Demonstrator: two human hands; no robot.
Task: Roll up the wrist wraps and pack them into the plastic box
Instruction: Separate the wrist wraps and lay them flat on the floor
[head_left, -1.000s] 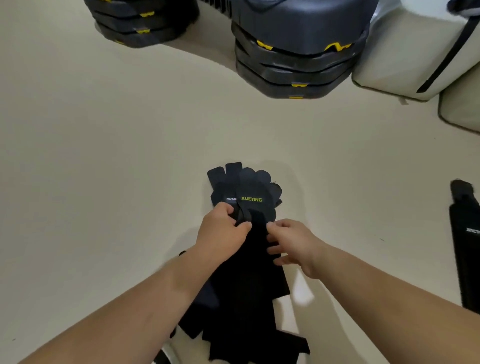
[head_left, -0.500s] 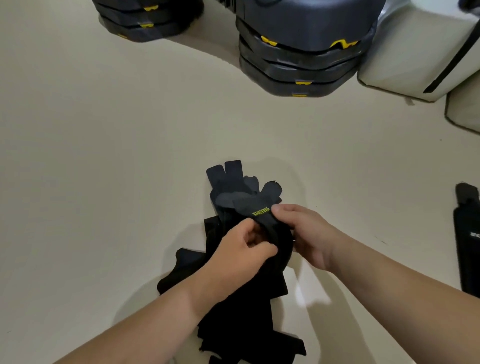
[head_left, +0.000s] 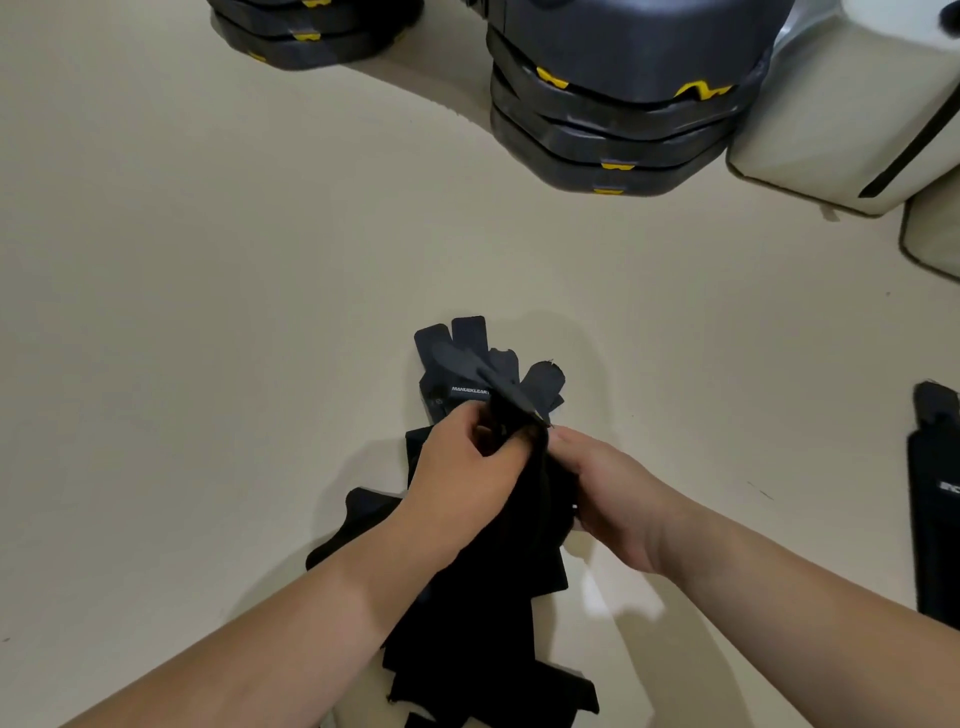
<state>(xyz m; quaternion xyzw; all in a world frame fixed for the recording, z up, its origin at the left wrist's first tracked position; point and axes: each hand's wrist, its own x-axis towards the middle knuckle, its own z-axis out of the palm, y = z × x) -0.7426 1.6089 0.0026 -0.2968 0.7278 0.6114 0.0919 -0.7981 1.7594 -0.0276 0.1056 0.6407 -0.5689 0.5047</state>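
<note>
A pile of black wrist wraps (head_left: 483, 613) lies on the smooth beige floor (head_left: 208, 312), its flat fabric strips running mostly near to far, their squared ends fanned out at the far side. One strip bears a white printed label (head_left: 469, 389). The left hand (head_left: 462, 478) and the right hand (head_left: 608, 493) are both pinched closed on one wrap (head_left: 511, 395) lifted off the top of the pile, its matte end pointing far and left. Far right stand stacked dark hard cases (head_left: 613, 124) with yellow clasps, beside a pale padded bag (head_left: 852, 119). Another black strap (head_left: 935, 499) lies at the right edge.
</note>
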